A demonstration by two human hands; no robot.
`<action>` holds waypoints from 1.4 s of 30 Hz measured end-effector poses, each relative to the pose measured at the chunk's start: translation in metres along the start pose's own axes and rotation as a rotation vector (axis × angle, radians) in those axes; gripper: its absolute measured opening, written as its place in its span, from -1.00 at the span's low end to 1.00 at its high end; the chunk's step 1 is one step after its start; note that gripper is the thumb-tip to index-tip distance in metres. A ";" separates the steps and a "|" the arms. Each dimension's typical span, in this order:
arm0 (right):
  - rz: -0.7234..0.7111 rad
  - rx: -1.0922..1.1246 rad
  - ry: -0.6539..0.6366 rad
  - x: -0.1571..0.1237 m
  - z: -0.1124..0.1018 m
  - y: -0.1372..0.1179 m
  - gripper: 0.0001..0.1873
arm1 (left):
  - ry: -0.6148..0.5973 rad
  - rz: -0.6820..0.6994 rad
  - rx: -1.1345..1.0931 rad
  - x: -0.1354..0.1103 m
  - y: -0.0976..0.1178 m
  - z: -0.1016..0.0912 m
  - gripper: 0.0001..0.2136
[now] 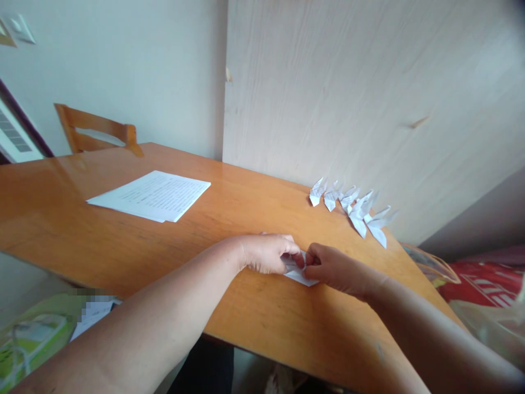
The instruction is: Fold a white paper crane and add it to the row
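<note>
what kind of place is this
Likely a home room: wooden table, wooden chair behind it, printed sheets, folded paper birds; left hand and right hand pinch a paper piece.

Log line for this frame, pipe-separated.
left hand: pinching paper piece | right hand: pinching same piece | piece: on table | behind: folded paper figures in row | far left: printed sheets

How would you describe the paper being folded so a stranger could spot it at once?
Start at the orange wooden table and go toward its near edge, where the left hand and right hand meet. Pinched between them is a small folded white paper. Unlike the paper cranes lined up by the wall and the flat printed sheets, it alone is held.
</note>
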State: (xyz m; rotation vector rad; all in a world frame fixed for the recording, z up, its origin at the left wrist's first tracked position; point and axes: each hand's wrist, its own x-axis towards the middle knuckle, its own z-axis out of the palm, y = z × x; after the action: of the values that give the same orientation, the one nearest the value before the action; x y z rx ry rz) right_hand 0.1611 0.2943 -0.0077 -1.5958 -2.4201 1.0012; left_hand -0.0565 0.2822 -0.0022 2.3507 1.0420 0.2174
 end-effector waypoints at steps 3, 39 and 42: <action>0.028 0.031 -0.042 0.002 -0.002 -0.002 -0.89 | 0.004 -0.011 0.009 0.000 0.000 -0.001 -0.65; 0.130 -0.130 -0.038 0.012 0.005 -0.013 -0.72 | -0.043 -0.015 -0.147 0.003 -0.005 -0.001 -0.58; 0.154 -0.155 -0.017 0.012 0.006 -0.014 -0.69 | -0.044 -0.023 -0.143 0.003 -0.005 -0.002 -0.57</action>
State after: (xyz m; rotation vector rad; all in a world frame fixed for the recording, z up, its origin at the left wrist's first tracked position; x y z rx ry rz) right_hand 0.1427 0.2980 -0.0079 -1.8564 -2.4727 0.8694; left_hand -0.0576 0.2878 -0.0037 2.2051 0.9984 0.2228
